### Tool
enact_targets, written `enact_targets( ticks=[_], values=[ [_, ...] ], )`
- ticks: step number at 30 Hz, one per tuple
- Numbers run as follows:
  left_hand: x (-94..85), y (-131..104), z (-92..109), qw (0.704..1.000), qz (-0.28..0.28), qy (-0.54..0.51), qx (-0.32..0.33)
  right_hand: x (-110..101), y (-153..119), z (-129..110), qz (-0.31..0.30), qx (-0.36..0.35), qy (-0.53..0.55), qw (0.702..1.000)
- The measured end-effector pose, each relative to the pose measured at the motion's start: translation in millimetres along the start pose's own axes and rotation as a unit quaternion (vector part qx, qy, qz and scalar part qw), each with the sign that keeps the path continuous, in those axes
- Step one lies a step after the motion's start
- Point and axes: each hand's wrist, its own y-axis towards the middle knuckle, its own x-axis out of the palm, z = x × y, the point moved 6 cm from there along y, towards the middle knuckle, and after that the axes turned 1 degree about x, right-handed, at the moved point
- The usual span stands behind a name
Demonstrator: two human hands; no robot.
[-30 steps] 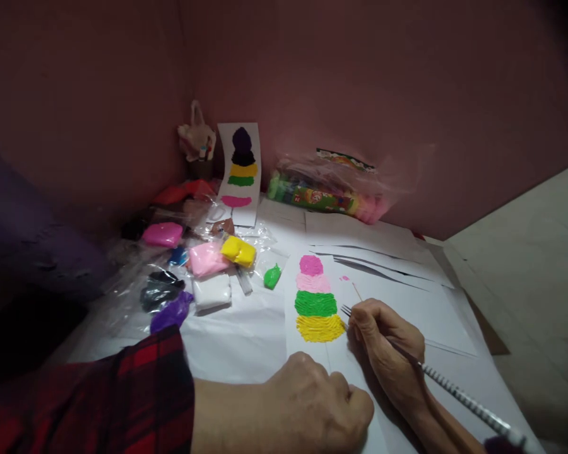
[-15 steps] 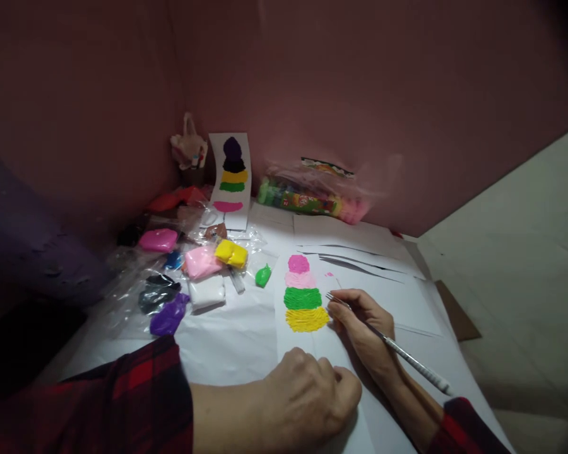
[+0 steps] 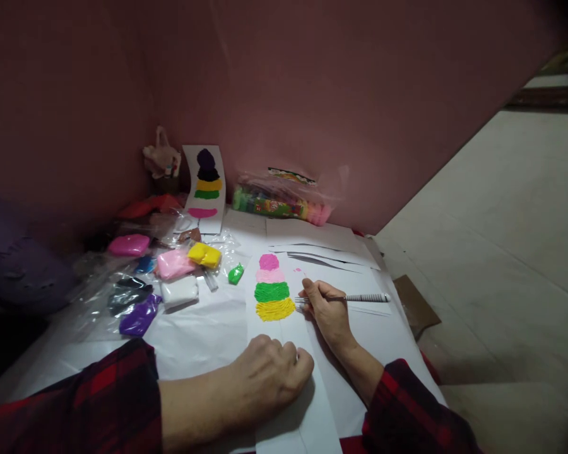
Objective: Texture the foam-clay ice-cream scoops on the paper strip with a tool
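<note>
My right hand [image 3: 329, 309] pinches a fork [image 3: 366, 298] with a striped handle. The tines point left, just beside the yellow clay band [image 3: 275, 309]; I cannot tell whether they touch it. Above that band on the white paper strip [image 3: 284, 419] lie a green band [image 3: 271, 292], a pale pink band [image 3: 269, 275] and a bright pink clay blob [image 3: 269, 261]. Ridges mark the green and yellow clay. My left hand [image 3: 269, 372] rests closed on the strip below the clay, its fingers curled under so that anything inside is hidden.
Bagged clay lies at left: purple [image 3: 139, 315], white [image 3: 180, 292], pink [image 3: 174, 263], yellow [image 3: 204, 255] and green [image 3: 235, 273]. A finished-looking clay card [image 3: 203, 183] leans on the wall beside a marker pack [image 3: 279, 205]. Loose paper sheets [image 3: 322, 236] lie behind the strip.
The fork has swung from slanting down towards me to lying nearly level, its tines now beside the yellow band. My view has shifted right; the left hand stays closed on the strip.
</note>
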Motion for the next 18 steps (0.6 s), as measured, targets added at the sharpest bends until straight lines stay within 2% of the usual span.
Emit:
enact_targets(
  ticks=[10,18],
  values=[
    [6.1,-5.8,-5.0,1.000,0.011,-0.029,-0.004,0.1,-0.2,-0.6,0.013,-0.036,-0.064,0.997],
    [-2.0,1.2,-5.4,0.999,-0.036,-0.033,-0.011,3.5,-0.6,-6.8,0.013,-0.054,-0.080,0.995]
  ],
)
